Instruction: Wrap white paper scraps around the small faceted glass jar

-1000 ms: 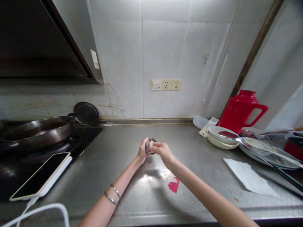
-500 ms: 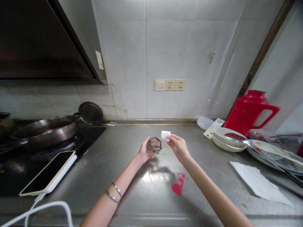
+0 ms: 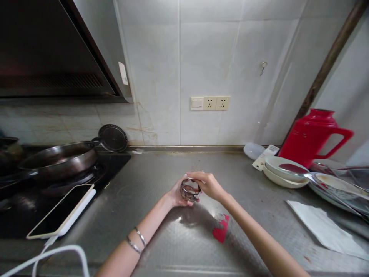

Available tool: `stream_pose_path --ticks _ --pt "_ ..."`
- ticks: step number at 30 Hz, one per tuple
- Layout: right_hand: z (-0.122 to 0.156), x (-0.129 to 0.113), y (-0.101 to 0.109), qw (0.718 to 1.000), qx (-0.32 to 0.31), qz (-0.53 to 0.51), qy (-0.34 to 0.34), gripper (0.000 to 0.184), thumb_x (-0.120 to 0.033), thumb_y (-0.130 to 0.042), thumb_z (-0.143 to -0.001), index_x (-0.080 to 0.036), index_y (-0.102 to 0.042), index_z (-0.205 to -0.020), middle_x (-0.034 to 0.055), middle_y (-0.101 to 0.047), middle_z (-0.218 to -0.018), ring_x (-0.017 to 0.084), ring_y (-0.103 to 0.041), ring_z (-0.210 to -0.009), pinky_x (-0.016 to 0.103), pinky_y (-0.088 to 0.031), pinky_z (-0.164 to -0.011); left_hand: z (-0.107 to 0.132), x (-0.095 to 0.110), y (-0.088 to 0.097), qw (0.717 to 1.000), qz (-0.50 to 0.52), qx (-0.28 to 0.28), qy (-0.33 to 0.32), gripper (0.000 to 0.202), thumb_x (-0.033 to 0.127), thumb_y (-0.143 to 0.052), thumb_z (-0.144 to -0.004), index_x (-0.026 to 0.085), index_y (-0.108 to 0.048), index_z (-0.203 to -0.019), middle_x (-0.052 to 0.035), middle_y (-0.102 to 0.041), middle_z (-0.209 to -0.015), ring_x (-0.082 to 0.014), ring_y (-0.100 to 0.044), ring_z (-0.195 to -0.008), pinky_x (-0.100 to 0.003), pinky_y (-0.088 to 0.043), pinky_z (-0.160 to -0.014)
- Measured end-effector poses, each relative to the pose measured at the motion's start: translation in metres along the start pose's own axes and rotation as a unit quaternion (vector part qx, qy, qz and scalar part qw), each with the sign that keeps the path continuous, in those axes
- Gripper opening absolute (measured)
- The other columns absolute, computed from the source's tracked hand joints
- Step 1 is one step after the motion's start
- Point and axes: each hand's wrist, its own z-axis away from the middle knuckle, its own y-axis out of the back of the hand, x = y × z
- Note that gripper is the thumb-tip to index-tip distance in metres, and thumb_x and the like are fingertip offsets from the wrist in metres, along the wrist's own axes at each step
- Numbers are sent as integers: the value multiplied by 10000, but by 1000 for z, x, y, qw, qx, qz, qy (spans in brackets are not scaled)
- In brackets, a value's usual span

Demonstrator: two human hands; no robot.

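Note:
My left hand (image 3: 176,194) is wrapped around a small faceted glass (image 3: 190,197) with a brownish tint, tipped so its open mouth faces me. At the rim of the glass is my right hand (image 3: 208,184), its fingers bent over the far edge and pressed together. The folded white tissue that was in those fingers is almost fully hidden now, with only a trace of white near the fingertips. Both hands are above the metal countertop (image 3: 152,169), and a torn red scrap (image 3: 221,229) lies on it below them.
To the left are a phone (image 3: 59,211) with a white cable and a pan (image 3: 62,163) on the stove. At right stand a red thermos (image 3: 309,136), stacked bowls (image 3: 285,181) and plates. A flat white tissue (image 3: 323,225) lies in front of them.
My right hand has moved left with the tissue, onto the rim of the glass. My left hand and the glass sit slightly lower, and the view has shifted a little.

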Motion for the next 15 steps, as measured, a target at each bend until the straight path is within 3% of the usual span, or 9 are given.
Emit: stream_pose_path --ticks 3,6,10,15 --pt "-7 -4 -1 995 -68 11 67 266 -174 -460 -919 -203 -678 -1068 75 -697 -1105 185 -627 -1084 369 -459 -988 -4 -2 1 999 -15 -14 34 601 635 -397 -798 82 -627 -741 -160 -647 -648 -261 -637 -542 -197 -224 -316" --pt "-10 -3 3 991 -107 35 72 278 -151 -468 -916 -221 -660 -1104 67 -689 -1126 176 -623 -1091 401 -418 -1035 -4 -3 1 999 -17 -17 24 596 631 -395 -796 87 -636 -759 -149 -665 -691 -261 -641 -549 -205 -229 -327" --pt "-8 1 15 988 -111 73 75 346 -95 -432 -906 -228 -637 -1151 65 -681 -1144 183 -638 -1066 428 -418 -1037 -2 -3 1 999 -7 -37 14 619 630 -434 -765 49 -637 -836 -167 -660 -698 -264 -638 -577 -221 -261 -349" --pt "3 2 21 989 -91 92 69 372 -103 -418 -914 -244 -611 -1198 60 -687 -1130 188 -648 -1047 408 -453 -1012 -4 -4 1 1000 19 -12 -1 618 635 -469 -709 50 -632 -824 -152 -654 -669 -273 -638 -570 -233 -298 -355"
